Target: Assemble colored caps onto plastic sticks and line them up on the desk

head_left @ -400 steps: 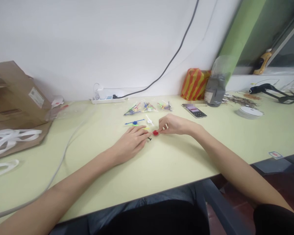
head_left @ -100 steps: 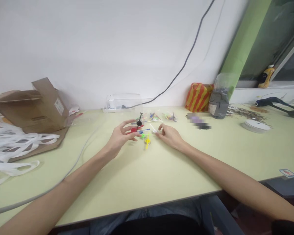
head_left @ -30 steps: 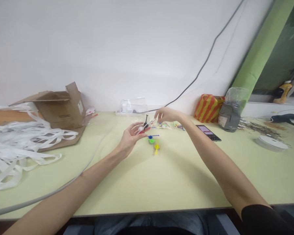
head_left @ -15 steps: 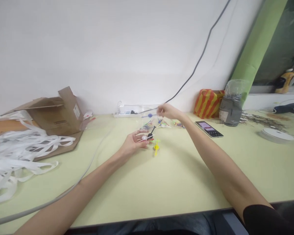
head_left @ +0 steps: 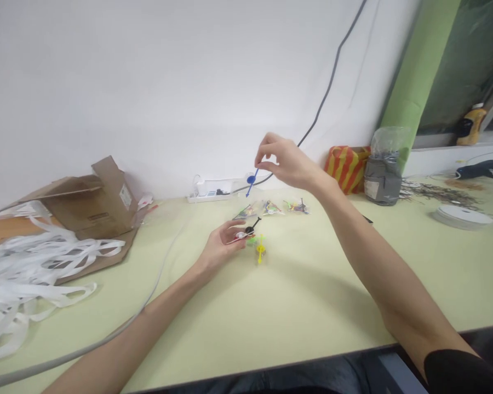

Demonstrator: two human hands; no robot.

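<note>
Blue stick (head_left: 251,180) with a small disc on it hangs in the air at the upper middle of the frame. Its top end is pinched between the thumb and fingers of the right hand (head_left: 281,161). A second ago it lay on the counter (head_left: 296,306) beside the green piece. Half a second ago the same hand had it just off the surface, and now it is raised well clear, in front of the white wall.

Below it, at the frame's centre, the left hand (head_left: 222,249) rests palm up as before. Its fingers are loosely curled on a small bundle of black, white and red sticks (head_left: 245,231).

Just right of that hand, the green piece (head_left: 252,241) and the yellow piece (head_left: 261,250) lie on the counter, touching or nearly so. By the look of it, those two are the only loose pieces left lying there.

Behind them is a row of small clear bags (head_left: 271,208) filled with coloured sticks, then a power strip (head_left: 207,190) against the wall. At the left of the frame are a cardboard box (head_left: 94,191) and a heap of white strips (head_left: 28,262). At the right stand a striped bag (head_left: 347,164) and a grey pouch (head_left: 380,172).
</note>
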